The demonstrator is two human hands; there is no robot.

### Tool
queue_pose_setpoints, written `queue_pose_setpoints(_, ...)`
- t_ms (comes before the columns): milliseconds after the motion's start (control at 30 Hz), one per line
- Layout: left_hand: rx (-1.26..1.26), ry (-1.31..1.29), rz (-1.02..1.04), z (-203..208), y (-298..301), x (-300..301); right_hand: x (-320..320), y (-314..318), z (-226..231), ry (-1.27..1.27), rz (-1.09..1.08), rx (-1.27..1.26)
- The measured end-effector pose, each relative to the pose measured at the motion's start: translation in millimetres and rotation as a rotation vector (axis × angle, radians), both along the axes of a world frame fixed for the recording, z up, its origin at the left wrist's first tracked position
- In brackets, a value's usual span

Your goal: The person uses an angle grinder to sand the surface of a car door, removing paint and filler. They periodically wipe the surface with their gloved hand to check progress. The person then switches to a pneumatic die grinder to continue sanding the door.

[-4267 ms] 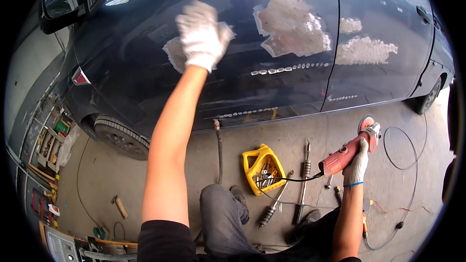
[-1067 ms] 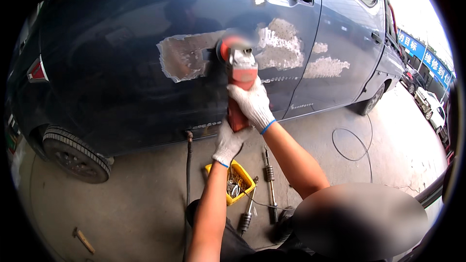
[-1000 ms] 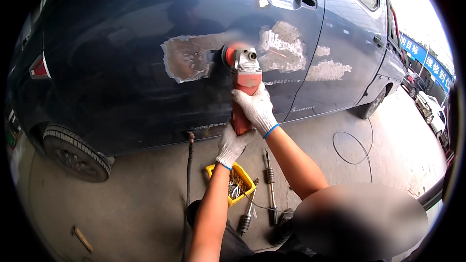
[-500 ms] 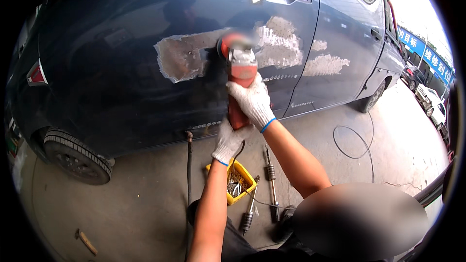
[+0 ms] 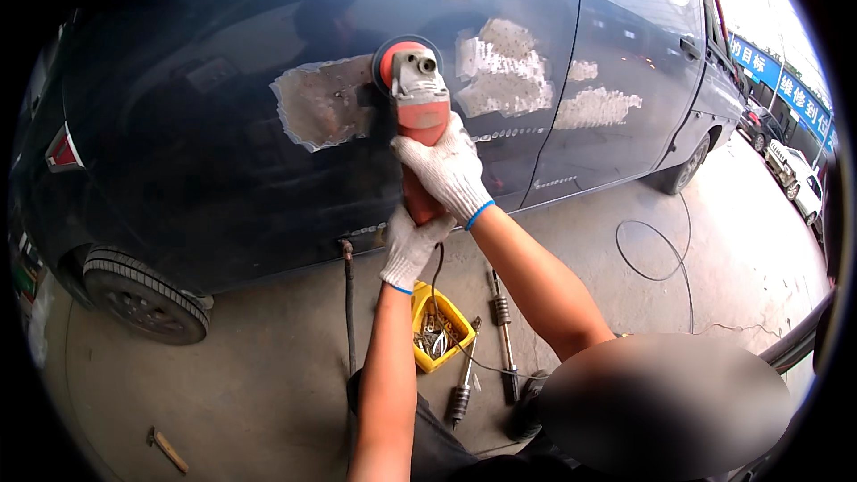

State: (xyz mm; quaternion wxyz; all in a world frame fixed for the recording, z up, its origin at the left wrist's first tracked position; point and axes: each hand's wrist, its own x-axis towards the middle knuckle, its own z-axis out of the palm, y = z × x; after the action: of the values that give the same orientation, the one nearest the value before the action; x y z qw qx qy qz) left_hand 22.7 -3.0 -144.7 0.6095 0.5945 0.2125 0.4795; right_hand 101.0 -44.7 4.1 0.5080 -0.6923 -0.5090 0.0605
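Both my hands wear white knit gloves and grip a red angle grinder [image 5: 423, 116]. My right hand [image 5: 444, 165] wraps its body just below the metal gear head. Lower down, my left hand [image 5: 413, 243] closes around the rear end, where the cord comes out. The grinder's round disc [image 5: 393, 62] faces the dark blue car door [image 5: 223, 170], beside the right edge of a bare-metal patch [image 5: 321, 107]. Whether the disc touches the panel, I cannot tell. More sanded patches [image 5: 504, 71] lie to the right, below the door handle recess.
A yellow bin [image 5: 455, 326] of small metal parts stands on the floor below my hands. Two slide hammers [image 5: 502, 312] lie beside it. There is a hammer [image 5: 168, 451] at lower left, a thick cable [image 5: 350, 303] at the sill, and a looped wire [image 5: 656, 277] at right.
The grinder and both hands have shifted left along the door, toward the bare-metal patch. Its disc shows more fully now. The whole view has also moved slightly.
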Motion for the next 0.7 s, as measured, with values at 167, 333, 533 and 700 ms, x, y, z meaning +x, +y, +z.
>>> queue_pose_setpoints(167, 0.011, -0.115, 0.059, -7, -2, 2, -6, -3, -10, 0.068, -0.023, 0.017)
queue_pose_setpoints(333, 0.040, -0.101, 0.040, 3, -1, 2, -1, 4, -3, 0.006, 0.012, 0.065)
queue_pose_setpoints(533, -0.391, -0.584, -0.307, 0, 1, 9, -7, -2, 0, -0.021, 0.024, 0.026)
queue_pose_setpoints(700, -0.501, -0.728, -0.506, -20, 26, 16, -13, 2, 7, -0.074, 0.031, 0.018)
